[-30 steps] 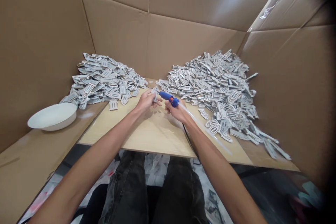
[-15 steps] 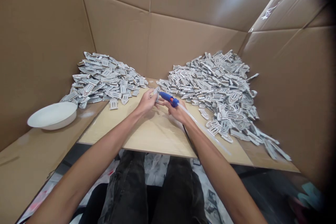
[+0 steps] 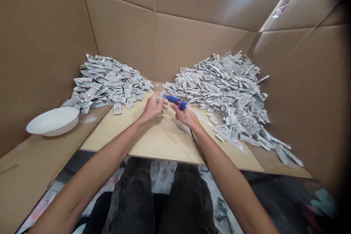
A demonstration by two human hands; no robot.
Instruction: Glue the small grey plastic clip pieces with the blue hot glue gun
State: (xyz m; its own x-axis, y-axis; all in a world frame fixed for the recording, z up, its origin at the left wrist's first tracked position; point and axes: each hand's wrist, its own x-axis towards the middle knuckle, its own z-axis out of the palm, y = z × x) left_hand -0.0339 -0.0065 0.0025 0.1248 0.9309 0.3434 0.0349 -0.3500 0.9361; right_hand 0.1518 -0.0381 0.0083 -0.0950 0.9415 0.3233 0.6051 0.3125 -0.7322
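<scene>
My left hand (image 3: 154, 108) pinches a small whitish cut-out piece (image 3: 161, 96) with slots and a pointed, arched end. My right hand (image 3: 186, 114) is wrapped round a blue hot glue gun (image 3: 175, 101), its nozzle pointing left at the piece. Whether the nozzle touches the piece I cannot tell. A long clear glue stick (image 3: 203, 117) sticks out of the gun's rear over my right forearm. The gun's black cord (image 3: 195, 140) hangs beneath my wrist. Both hands are above a pale wooden board (image 3: 161, 142).
A heap of similar pieces (image 3: 106, 80) lies at the back left, and a larger heap (image 3: 225, 84) spreads along the right. A white bowl (image 3: 53, 122) stands at the left. Cardboard walls (image 3: 120, 22) enclose the back and sides.
My right hand has drawn slightly apart from my left, whose fingers have shifted round the piece. The glue gun still points at it. The view has moved very slightly.
</scene>
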